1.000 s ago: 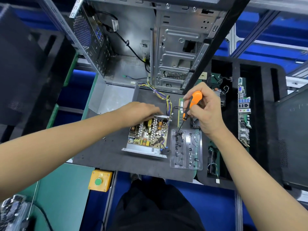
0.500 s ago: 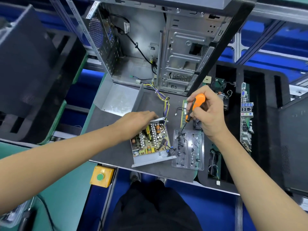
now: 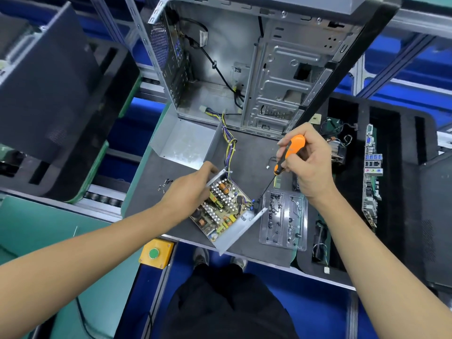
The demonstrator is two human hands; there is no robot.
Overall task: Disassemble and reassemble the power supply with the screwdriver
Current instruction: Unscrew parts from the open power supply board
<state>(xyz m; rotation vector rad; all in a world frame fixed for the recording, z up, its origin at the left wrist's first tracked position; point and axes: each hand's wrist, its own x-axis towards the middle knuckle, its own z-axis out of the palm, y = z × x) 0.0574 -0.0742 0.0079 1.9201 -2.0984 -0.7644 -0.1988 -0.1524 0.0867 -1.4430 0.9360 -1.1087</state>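
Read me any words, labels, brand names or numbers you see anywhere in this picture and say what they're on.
No text can be read.
Screwdriver handle: dark marking, too blurred.
White tag on a cable in the computer case: print too small.
Power supply board: markings too small.
Yellow button box: no lettering visible.

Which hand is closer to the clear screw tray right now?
Right. The right hand, holding the screwdriver, hovers just above the clear screw tray's far edge; the left hand rests on the power supply, across from it.
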